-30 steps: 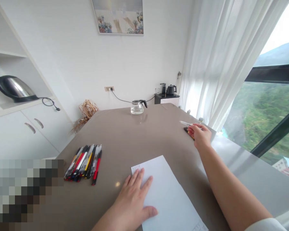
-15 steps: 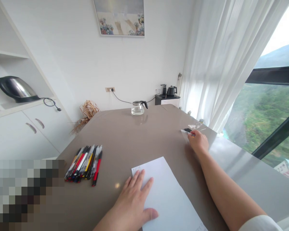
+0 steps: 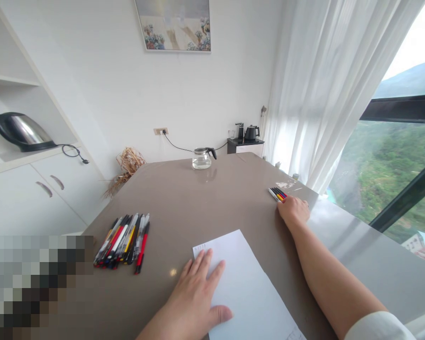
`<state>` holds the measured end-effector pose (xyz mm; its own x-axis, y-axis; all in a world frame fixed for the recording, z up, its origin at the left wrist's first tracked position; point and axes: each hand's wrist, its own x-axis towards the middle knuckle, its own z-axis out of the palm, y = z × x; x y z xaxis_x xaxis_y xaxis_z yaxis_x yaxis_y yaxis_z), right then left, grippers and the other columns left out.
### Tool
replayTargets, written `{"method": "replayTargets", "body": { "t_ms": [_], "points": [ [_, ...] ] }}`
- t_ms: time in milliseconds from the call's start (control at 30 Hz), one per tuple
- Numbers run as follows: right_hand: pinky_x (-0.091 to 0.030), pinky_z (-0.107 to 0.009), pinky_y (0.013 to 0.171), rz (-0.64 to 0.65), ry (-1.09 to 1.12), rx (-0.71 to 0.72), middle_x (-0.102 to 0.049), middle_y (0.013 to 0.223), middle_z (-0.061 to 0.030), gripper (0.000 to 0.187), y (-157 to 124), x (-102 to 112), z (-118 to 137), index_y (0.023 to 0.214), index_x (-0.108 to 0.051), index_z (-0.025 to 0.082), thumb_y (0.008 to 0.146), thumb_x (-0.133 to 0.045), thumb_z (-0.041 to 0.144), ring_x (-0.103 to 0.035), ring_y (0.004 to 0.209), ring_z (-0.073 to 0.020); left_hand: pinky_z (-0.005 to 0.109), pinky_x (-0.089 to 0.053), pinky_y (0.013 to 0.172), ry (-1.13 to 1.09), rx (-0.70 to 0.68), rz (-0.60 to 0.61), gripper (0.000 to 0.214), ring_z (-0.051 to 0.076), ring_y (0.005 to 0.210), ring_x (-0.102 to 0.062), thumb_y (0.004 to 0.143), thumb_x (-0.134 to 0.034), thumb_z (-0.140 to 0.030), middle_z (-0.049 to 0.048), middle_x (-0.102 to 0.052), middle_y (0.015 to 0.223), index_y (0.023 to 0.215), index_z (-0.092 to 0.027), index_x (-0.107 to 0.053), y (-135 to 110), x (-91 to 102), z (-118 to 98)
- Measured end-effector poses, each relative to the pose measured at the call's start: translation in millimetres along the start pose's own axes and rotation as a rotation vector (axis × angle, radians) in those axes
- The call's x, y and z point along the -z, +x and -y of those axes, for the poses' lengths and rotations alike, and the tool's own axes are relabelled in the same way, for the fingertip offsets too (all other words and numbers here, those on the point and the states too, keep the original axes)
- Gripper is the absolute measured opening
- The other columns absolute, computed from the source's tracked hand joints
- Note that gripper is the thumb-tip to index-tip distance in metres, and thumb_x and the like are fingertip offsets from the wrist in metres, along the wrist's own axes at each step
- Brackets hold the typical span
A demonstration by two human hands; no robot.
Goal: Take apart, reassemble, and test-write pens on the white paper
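Observation:
My left hand [image 3: 198, 295] lies flat with its fingers spread on a white sheet of paper [image 3: 248, 288], which has faint writing at its far left corner and lower right edge. At the right side of the table, my right hand [image 3: 294, 211] curls over the near ends of a small row of pens [image 3: 276, 194]. White, black, yellow, red and blue show among them. My fingertips there are mostly hidden behind the hand. A larger bunch of pens [image 3: 123, 241], in red, black, white, yellow and clear, lies on the left of the table.
A glass pot [image 3: 201, 159] with a black handle stands at the table's far end. Behind it, a dark kettle [image 3: 251, 132] sits on a small stand. White scraps [image 3: 286, 184] lie near the table's right edge, by the curtain [image 3: 301, 94] and window.
My right hand has shifted slightly right and nearer, and more of the coloured pens now show beyond it. The white pen lies alongside the others. My left hand stays on the paper.

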<state>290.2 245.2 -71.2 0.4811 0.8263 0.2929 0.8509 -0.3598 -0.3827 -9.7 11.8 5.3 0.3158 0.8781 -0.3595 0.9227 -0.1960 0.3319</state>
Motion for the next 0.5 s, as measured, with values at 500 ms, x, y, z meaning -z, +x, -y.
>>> {"method": "replayTargets", "body": {
  "t_ms": [500],
  "points": [
    [-0.034, -0.042, 0.075, -0.043, 0.107, -0.02, -0.057, 0.089, -0.0145, 0.02, 0.2, 0.1, -3.6, 0.075, -0.065, 0.018, 0.065, -0.05, 0.028, -0.04, 0.098, -0.0307, 0.043, -0.003, 0.101, -0.003, 0.005, 0.006, 0.075, 0.025, 0.126, 0.004, 0.069, -0.044, -0.057, 0.0043, 0.001, 0.139, 0.131, -0.025, -0.017, 0.7, -2.0, 0.9]
  ]
}}
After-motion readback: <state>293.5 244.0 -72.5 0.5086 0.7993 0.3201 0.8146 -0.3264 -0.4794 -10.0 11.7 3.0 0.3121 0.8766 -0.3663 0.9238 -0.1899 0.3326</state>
